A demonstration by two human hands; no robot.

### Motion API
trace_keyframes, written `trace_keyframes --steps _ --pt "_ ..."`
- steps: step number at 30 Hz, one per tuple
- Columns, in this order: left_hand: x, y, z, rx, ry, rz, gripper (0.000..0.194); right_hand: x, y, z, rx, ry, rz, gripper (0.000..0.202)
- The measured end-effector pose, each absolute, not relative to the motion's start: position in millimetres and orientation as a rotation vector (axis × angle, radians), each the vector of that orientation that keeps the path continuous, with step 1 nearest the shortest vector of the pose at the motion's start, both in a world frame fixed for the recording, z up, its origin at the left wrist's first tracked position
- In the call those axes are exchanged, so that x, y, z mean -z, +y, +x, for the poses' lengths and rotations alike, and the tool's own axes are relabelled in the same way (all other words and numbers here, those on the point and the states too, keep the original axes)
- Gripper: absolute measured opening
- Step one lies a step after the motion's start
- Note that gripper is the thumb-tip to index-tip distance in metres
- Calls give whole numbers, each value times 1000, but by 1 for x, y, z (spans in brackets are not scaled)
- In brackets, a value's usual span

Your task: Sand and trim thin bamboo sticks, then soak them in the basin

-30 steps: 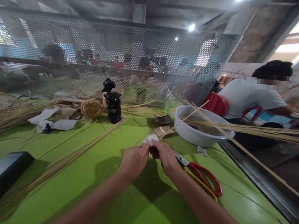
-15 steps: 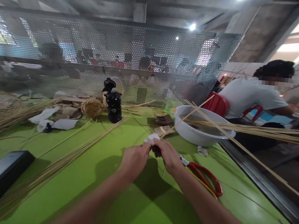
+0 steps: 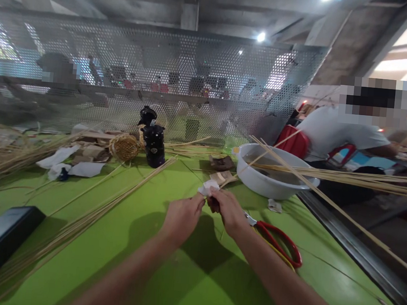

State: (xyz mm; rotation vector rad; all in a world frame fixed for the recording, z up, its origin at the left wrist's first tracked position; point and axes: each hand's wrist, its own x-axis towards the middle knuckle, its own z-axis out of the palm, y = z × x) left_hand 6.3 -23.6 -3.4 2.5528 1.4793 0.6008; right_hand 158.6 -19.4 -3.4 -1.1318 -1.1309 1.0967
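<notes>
Near the middle of the green table (image 3: 140, 227), my left hand (image 3: 183, 217) is closed, its thumb and fingers pinching the lower edge of a crumpled white paper (image 3: 209, 187). My right hand (image 3: 227, 210) meets it from the right, fingers curled on the same paper; something dark shows under these fingers, too hidden to name. Scissors with red and yellow handles (image 3: 281, 242) lie beside my right wrist, partly behind the forearm. Just beyond the paper are a brown paper scrap (image 3: 221, 178) and a dark brown piece (image 3: 221, 162).
A white basin (image 3: 275, 185) holds liquid, with long strips (image 3: 358, 178) across it. Further left are a black bottle (image 3: 154, 146), a small woven basket (image 3: 124, 147), paper scraps, strip bundles (image 3: 102, 210) and a dark box (image 3: 6, 230). A person (image 3: 337, 131) sits at the right.
The white paper has shifted slightly between my fingers, and my left hand has moved a little left. Behind the mesh, a person at the left has moved left.
</notes>
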Motion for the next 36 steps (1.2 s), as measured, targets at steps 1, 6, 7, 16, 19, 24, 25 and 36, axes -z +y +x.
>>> trace_keyframes --steps 1,6,7,16,19,24,25,36 --pt "3 -24 7 -601 1476 2546 32 3 -21 157 -1100 -1148 -1130 38" --pt "-1 -26 8 -583 1474 2531 35 0 -17 164 -1048 -1093 -1162 36" --pt "-1 -26 8 -575 1485 2536 36 0 -16 166 -1039 -1076 -1164 35" --pt "5 -21 5 -653 1457 2510 31 2 -21 157 -1077 -1188 -1167 42" --pt "5 -20 5 -658 1426 2468 32 1 -15 165 -1040 -1057 -1171 36" --pt "5 -21 6 -639 1431 2488 30 0 -17 163 -1025 -1044 -1154 33" --pt "5 -21 6 -644 1426 2501 30 0 -19 159 -1048 -1088 -1161 35" --pt "1 -25 6 -648 1441 2473 30 1 -19 160 -1056 -1095 -1164 38"
